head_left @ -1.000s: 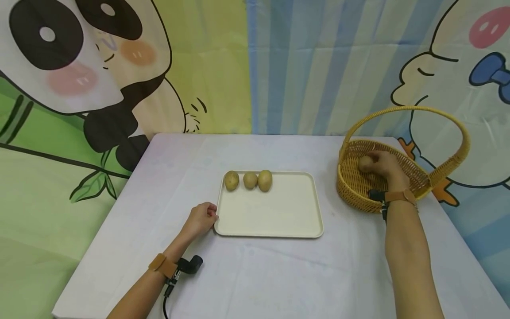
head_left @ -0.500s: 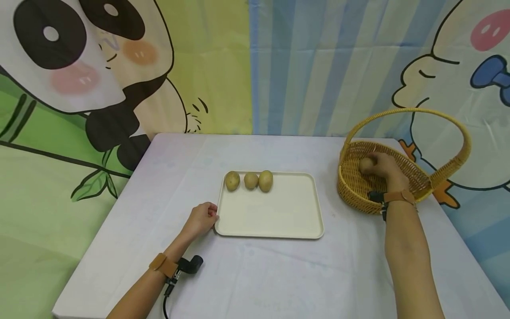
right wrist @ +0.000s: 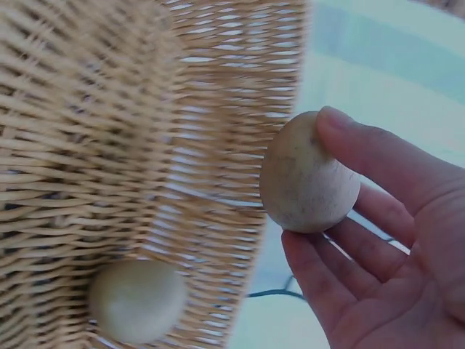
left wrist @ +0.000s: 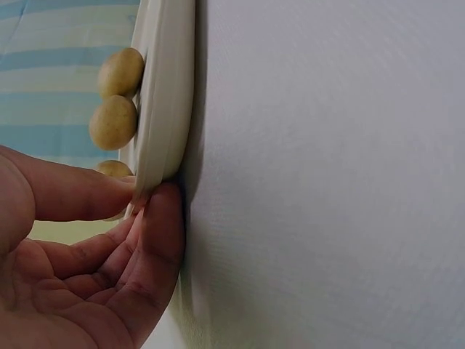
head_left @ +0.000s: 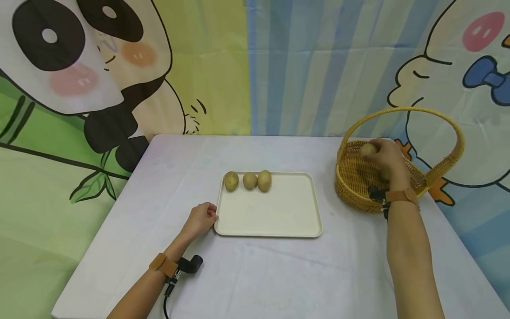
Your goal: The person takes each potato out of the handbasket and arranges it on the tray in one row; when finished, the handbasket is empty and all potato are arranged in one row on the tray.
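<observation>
My left hand (head_left: 201, 219) pinches the left rim of a cream tray (head_left: 275, 212); in the left wrist view the thumb lies on top of the rim and a finger beneath it. Along the tray's far edge lie three potatoes, a left one (head_left: 231, 181), a middle one (head_left: 250, 180) and a right one (head_left: 264, 180). At the right, my right hand (head_left: 387, 158) grips a potato (right wrist: 309, 174) between thumb and fingers, up by the wicker basket's far rim. Another potato (right wrist: 138, 301) lies in the basket (right wrist: 94, 145) in the right wrist view.
The basket's tall arched handle (head_left: 450, 164) rises over its right side, near the right forearm. A white cloth covers the table (head_left: 279, 274). Behind it hangs a printed curtain (head_left: 295, 66). A cable (head_left: 165, 301) runs from the left wrist camera.
My right hand has lifted the potato from low in the basket towards its far rim. The left hand and the tray have stayed in place.
</observation>
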Tool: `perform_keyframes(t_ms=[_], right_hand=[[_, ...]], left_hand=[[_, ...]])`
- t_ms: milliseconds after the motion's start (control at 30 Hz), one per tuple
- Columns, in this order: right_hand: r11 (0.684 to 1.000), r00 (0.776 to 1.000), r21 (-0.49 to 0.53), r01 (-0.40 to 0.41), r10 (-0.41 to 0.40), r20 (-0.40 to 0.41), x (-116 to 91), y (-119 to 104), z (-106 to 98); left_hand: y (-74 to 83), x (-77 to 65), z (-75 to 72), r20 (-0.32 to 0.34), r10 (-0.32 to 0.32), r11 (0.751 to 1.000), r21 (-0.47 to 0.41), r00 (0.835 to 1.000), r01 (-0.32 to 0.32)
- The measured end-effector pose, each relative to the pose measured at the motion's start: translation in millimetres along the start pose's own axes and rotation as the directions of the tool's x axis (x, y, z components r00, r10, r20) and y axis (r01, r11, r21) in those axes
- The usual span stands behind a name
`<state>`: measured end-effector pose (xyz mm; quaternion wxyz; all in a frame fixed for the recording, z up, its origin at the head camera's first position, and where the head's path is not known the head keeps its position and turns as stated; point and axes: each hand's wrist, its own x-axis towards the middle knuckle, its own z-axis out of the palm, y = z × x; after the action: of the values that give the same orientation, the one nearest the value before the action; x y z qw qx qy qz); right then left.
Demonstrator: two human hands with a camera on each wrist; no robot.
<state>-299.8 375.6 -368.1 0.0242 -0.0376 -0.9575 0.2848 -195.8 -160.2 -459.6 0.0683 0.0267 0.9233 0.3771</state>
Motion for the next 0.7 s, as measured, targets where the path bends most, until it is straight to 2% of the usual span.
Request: perform_keyframes(t_ms=[200, 367, 567, 700], right_hand=[[1.0, 0.999, -0.012, 0.014, -0.014, -0.048, -22.1, -26.3, -17.4], [0.998, 0.992, 0.006, 0.067, -0.066, -0.105, -41.8, -43.1, -26.3], [0.991, 0.985, 0.062, 0.115, -0.106, -0.14, -68.5, -69.7, -32.0], [0.981, 0.975, 0.087, 0.175, -0.16, -0.156, -80.9, -88.7, -27.7]], left_hand=[[0.8, -0.2, -2.0, 0.009, -0.003, 1.0, -0.012, 1.0, 0.003], [-0.3, -0.7, -1.4, 0.012, 0.003, 1.0, -0.011, 1.0, -0.002], [-0.6, -1.2, -1.1, 0.004, 0.017, 1.0, 0.004, 1.0, -0.017], [-0.9, -1.0, -1.6, -0.005, 0.035, 0.999, 0.015, 0.999, -0.035]])
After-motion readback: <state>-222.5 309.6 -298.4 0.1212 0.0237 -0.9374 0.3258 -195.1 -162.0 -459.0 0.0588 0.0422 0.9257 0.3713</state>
